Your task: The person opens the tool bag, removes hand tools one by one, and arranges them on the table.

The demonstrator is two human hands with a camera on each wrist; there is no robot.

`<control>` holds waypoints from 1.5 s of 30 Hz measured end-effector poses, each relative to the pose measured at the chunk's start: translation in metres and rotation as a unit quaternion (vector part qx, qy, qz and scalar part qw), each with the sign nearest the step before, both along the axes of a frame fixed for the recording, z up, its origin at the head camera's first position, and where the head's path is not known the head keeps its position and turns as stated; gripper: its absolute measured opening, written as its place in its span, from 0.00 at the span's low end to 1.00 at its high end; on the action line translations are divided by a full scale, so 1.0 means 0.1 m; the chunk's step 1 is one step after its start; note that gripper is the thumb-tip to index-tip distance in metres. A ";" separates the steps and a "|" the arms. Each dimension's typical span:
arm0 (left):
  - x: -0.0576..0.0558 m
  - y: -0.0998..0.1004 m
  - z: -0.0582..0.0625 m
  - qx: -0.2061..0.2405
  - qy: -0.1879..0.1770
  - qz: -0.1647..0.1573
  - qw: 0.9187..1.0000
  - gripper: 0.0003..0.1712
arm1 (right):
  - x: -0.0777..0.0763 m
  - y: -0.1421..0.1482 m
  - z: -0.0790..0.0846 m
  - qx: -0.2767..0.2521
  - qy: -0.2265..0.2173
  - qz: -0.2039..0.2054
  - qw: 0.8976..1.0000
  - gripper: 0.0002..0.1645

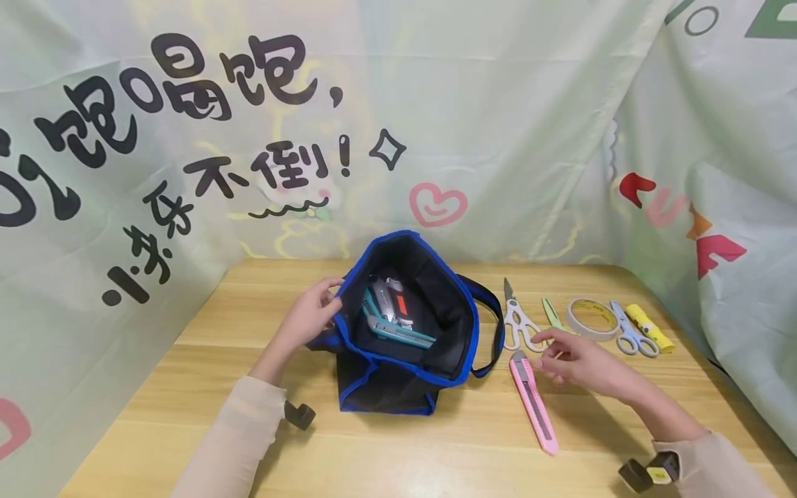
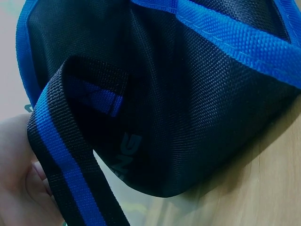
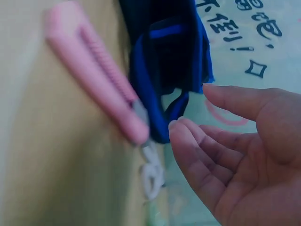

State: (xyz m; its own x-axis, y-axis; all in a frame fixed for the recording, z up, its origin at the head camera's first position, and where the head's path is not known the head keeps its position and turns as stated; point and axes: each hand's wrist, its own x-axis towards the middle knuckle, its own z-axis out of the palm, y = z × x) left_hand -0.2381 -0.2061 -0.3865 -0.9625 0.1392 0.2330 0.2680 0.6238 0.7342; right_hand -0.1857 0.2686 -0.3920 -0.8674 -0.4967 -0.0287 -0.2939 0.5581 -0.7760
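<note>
head view: left hand (image 1: 310, 315) grips bag (image 1: 389, 395) rim, right hand (image 1: 582, 365) near pink cutter (image 1: 533, 404)

head: the left hand pinches the blue-edged rim of the black bag at its left side, thumb and fingers clamped on the edge. the bag stands on the wooden table (image 1: 461, 453), mouth tilted toward the camera; inside lie a teal cutter (image 1: 401, 333) and a silver tool (image 1: 391, 297). the pink cutter lies on the table, right of the bag. the right hand is just beside its upper end, fingers loosely bent. farther back are white-handled scissors (image 1: 515, 321), a green tool (image 1: 551, 315), a tape roll (image 1: 591, 335), blue scissors (image 1: 623, 333) and a yellow roll (image 1: 650, 328).

left wrist: a blue-striped strap (image 2: 70, 160) crosses in front of the left hand; the fingertips are hidden, so their hold cannot be told from here.

right wrist: the thumb stands apart from the fingertips, nothing between them. the pink cutter lies clear of the hand, with the bag beyond it.
</note>
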 end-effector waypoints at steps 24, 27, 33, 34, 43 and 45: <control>-0.01 -0.01 -0.01 -0.002 0.004 -0.001 1.000 0.25 | -0.61 -1.14 0.75 0.082 0.131 0.109 0.982 0.21; -0.02 0.00 -0.01 -0.003 0.005 -0.002 1.000 0.25 | -0.70 -1.31 0.80 0.081 0.137 0.130 0.979 0.21; -0.01 0.01 -0.01 -0.001 0.005 -0.002 1.000 0.24 | -0.88 -1.56 0.83 0.082 0.139 0.165 0.973 0.21; -0.01 0.01 0.00 0.000 0.005 -0.002 1.000 0.24 | -0.90 -1.60 0.82 0.085 0.135 0.169 0.973 0.21; 0.00 0.01 0.01 -0.003 0.003 -0.003 1.000 0.24 | -1.12 -1.94 0.77 0.109 0.088 0.189 0.972 0.21; 0.00 0.01 0.00 -0.003 0.000 -0.003 1.000 0.24 | -1.14 -2.01 0.74 0.114 0.081 0.193 0.971 0.21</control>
State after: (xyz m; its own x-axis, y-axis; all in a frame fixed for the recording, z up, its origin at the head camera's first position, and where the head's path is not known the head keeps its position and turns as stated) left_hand -0.2379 -0.2051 -0.3861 -0.9618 0.1461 0.2317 0.2712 0.6268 0.7305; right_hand -0.2999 0.0673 -0.3175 -0.6197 -0.7828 -0.0561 -0.6232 0.5343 -0.5711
